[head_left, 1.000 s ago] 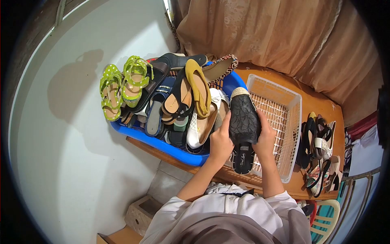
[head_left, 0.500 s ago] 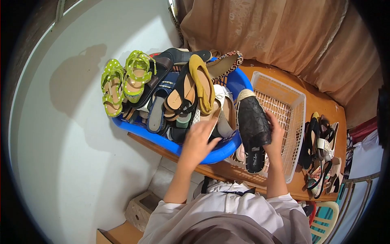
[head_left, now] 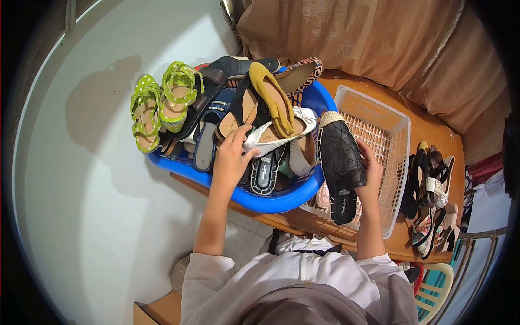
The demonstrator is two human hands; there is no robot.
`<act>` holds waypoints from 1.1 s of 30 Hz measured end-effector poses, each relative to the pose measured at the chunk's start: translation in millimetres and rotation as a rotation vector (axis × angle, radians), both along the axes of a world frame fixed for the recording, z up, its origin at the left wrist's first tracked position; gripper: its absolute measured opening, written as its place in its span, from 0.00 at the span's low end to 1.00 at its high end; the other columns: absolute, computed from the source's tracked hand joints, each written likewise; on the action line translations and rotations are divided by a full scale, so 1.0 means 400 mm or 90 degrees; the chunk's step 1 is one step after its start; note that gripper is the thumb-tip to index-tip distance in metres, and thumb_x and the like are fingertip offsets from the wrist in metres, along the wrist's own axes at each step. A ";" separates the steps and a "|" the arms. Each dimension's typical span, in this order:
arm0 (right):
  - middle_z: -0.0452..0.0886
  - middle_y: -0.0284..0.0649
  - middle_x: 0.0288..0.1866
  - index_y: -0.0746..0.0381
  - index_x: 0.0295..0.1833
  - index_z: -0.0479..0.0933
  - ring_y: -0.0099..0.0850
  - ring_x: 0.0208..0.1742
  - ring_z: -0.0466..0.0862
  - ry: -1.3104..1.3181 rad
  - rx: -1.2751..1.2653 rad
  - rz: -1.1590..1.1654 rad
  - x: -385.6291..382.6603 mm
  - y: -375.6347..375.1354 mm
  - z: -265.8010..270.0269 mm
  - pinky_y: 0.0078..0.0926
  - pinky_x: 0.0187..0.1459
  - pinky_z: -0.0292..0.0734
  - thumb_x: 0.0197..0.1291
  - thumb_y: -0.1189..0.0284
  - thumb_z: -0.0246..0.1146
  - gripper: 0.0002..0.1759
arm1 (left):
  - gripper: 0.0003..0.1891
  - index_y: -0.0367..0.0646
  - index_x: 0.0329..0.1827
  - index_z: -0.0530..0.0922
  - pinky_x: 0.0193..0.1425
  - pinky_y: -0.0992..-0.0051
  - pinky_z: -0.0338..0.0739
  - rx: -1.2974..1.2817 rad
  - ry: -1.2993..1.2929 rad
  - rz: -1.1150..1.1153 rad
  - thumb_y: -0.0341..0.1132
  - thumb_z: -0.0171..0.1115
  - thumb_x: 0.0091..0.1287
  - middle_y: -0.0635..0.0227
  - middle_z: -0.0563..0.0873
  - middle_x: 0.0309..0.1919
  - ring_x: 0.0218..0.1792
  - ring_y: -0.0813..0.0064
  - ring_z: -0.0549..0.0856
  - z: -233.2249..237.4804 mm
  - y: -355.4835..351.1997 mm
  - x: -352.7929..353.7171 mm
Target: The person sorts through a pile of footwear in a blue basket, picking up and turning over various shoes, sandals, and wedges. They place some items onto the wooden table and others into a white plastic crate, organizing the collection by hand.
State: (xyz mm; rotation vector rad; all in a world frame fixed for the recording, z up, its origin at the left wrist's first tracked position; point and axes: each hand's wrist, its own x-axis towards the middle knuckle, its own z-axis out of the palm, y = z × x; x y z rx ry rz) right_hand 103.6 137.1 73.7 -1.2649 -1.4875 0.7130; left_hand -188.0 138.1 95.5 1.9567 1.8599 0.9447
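A blue basket (head_left: 265,203) is heaped with shoes. My left hand (head_left: 233,157) is at its near side, thumb and fingers round the toe of a white flat shoe (head_left: 271,138). Against that shoe lie a yellow shoe (head_left: 265,89) and a black sandal (head_left: 241,111). Just below the white shoe, a black slip-on with white stitching (head_left: 264,172) shows in the basket. In my right hand (head_left: 371,176) is a black slip-on with a woven toe edge (head_left: 341,154), held over the gap between the blue basket and a clear crate (head_left: 401,157).
Green dotted sandals (head_left: 176,97) rest on the basket's left end. Several shoes (head_left: 433,187) lie on the right of the wooden table (head_left: 433,130). A brown curtain (head_left: 346,43) hangs behind. A pale chair (head_left: 444,281) stands at lower right.
My left hand has moved left and taken hold of the white shoe, which now lies turned sideways. The black slip-on beneath has come into view. My right hand still holds its shoe.
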 end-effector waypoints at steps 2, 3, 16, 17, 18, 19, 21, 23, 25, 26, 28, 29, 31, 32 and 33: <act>0.79 0.48 0.50 0.67 0.59 0.69 0.31 0.49 0.81 -0.020 0.033 -0.005 0.004 0.009 -0.008 0.25 0.50 0.75 0.46 0.83 0.63 0.29 | 0.24 0.42 0.50 0.72 0.36 0.65 0.76 0.092 0.058 0.030 0.34 0.70 0.51 0.57 0.79 0.33 0.34 0.54 0.81 -0.036 0.007 -0.006; 0.79 0.48 0.50 0.67 0.59 0.69 0.31 0.49 0.81 -0.023 0.037 -0.004 0.004 0.009 -0.005 0.25 0.50 0.75 0.46 0.83 0.63 0.29 | 0.22 0.41 0.48 0.73 0.33 0.66 0.75 0.111 0.074 0.072 0.35 0.71 0.50 0.59 0.77 0.29 0.29 0.57 0.79 -0.052 0.007 -0.006; 0.79 0.47 0.50 0.66 0.58 0.70 0.31 0.49 0.81 0.000 0.037 0.005 0.006 0.006 -0.004 0.25 0.49 0.75 0.46 0.82 0.64 0.29 | 0.28 0.34 0.33 0.81 0.43 0.58 0.77 -0.424 0.243 0.044 0.58 0.58 0.58 0.48 0.84 0.34 0.40 0.52 0.83 -0.100 -0.023 0.014; 0.79 0.47 0.50 0.67 0.58 0.70 0.31 0.49 0.81 0.008 0.037 0.011 0.005 0.006 -0.002 0.25 0.49 0.75 0.46 0.82 0.64 0.29 | 0.28 0.34 0.33 0.81 0.44 0.58 0.77 -0.444 0.230 0.031 0.57 0.58 0.58 0.47 0.83 0.35 0.41 0.51 0.83 -0.094 -0.021 0.012; 0.79 0.47 0.50 0.67 0.59 0.69 0.31 0.49 0.81 0.015 0.033 0.010 0.005 0.006 -0.004 0.25 0.49 0.75 0.46 0.82 0.64 0.29 | 0.28 0.34 0.34 0.80 0.44 0.58 0.76 -0.435 0.211 0.034 0.57 0.58 0.59 0.47 0.83 0.36 0.41 0.51 0.82 -0.099 -0.020 0.009; 0.79 0.47 0.50 0.67 0.59 0.69 0.31 0.49 0.81 0.021 0.029 0.010 0.005 0.006 -0.007 0.25 0.49 0.75 0.46 0.82 0.64 0.29 | 0.28 0.34 0.34 0.80 0.44 0.58 0.76 -0.426 0.193 0.037 0.57 0.57 0.59 0.46 0.83 0.36 0.42 0.50 0.82 -0.112 -0.019 0.004; 0.78 0.47 0.51 0.66 0.59 0.69 0.30 0.50 0.80 0.027 0.025 0.009 0.004 0.003 -0.010 0.25 0.50 0.75 0.47 0.83 0.63 0.29 | 0.27 0.33 0.35 0.79 0.43 0.60 0.75 -0.413 0.135 0.043 0.55 0.57 0.60 0.48 0.83 0.35 0.40 0.52 0.82 -0.131 -0.015 -0.004; 0.77 0.48 0.53 0.66 0.59 0.70 0.30 0.52 0.78 0.023 0.026 0.007 0.003 -0.001 -0.011 0.26 0.52 0.74 0.48 0.83 0.62 0.28 | 0.25 0.32 0.35 0.78 0.40 0.64 0.75 -0.404 0.055 0.048 0.52 0.58 0.61 0.51 0.84 0.32 0.36 0.57 0.83 -0.144 -0.014 -0.014; 0.78 0.48 0.51 0.66 0.59 0.69 0.30 0.50 0.80 0.034 0.019 0.013 0.005 -0.001 -0.018 0.25 0.50 0.75 0.47 0.83 0.63 0.29 | 0.22 0.30 0.40 0.76 0.36 0.71 0.73 -0.374 -0.143 -0.010 0.47 0.60 0.62 0.59 0.82 0.29 0.31 0.67 0.81 -0.175 -0.012 -0.033; 0.78 0.49 0.51 0.67 0.59 0.69 0.30 0.48 0.80 0.038 0.017 0.014 0.006 -0.002 -0.019 0.25 0.48 0.75 0.46 0.83 0.63 0.30 | 0.22 0.29 0.43 0.75 0.34 0.74 0.72 -0.355 -0.242 -0.040 0.44 0.61 0.62 0.62 0.81 0.28 0.29 0.72 0.79 -0.186 -0.010 -0.040; 0.78 0.49 0.51 0.66 0.59 0.69 0.30 0.48 0.80 0.043 0.000 0.013 0.007 -0.004 -0.015 0.25 0.48 0.76 0.46 0.83 0.63 0.30 | 0.22 0.30 0.51 0.71 0.37 0.78 0.73 -0.411 -0.343 -0.044 0.40 0.62 0.62 0.67 0.82 0.32 0.33 0.77 0.79 -0.135 -0.015 -0.031; 0.78 0.49 0.51 0.66 0.60 0.69 0.30 0.48 0.80 0.046 -0.009 0.012 0.006 -0.007 -0.013 0.25 0.48 0.76 0.46 0.82 0.63 0.30 | 0.24 0.30 0.55 0.68 0.39 0.80 0.73 -0.439 -0.394 -0.045 0.38 0.62 0.62 0.69 0.82 0.34 0.36 0.80 0.79 -0.117 -0.017 -0.028; 0.78 0.49 0.51 0.66 0.60 0.68 0.30 0.48 0.80 0.039 0.003 0.012 0.006 -0.011 -0.011 0.25 0.47 0.76 0.47 0.82 0.64 0.30 | 0.23 0.31 0.55 0.68 0.44 0.80 0.75 -0.421 -0.470 -0.029 0.36 0.61 0.62 0.65 0.81 0.39 0.38 0.79 0.80 -0.094 -0.028 -0.009; 0.78 0.49 0.51 0.66 0.60 0.68 0.31 0.48 0.80 0.039 0.003 0.014 0.007 -0.013 -0.014 0.25 0.47 0.76 0.47 0.82 0.64 0.30 | 0.22 0.32 0.55 0.68 0.45 0.80 0.75 -0.403 -0.530 0.012 0.35 0.60 0.62 0.65 0.80 0.41 0.38 0.78 0.80 -0.079 -0.040 0.016; 0.78 0.50 0.51 0.66 0.60 0.68 0.31 0.48 0.81 0.040 0.002 0.015 0.009 -0.014 -0.015 0.25 0.47 0.76 0.47 0.82 0.64 0.30 | 0.21 0.33 0.55 0.69 0.47 0.79 0.76 -0.385 -0.588 0.053 0.34 0.60 0.62 0.65 0.80 0.42 0.39 0.77 0.81 -0.066 -0.048 0.034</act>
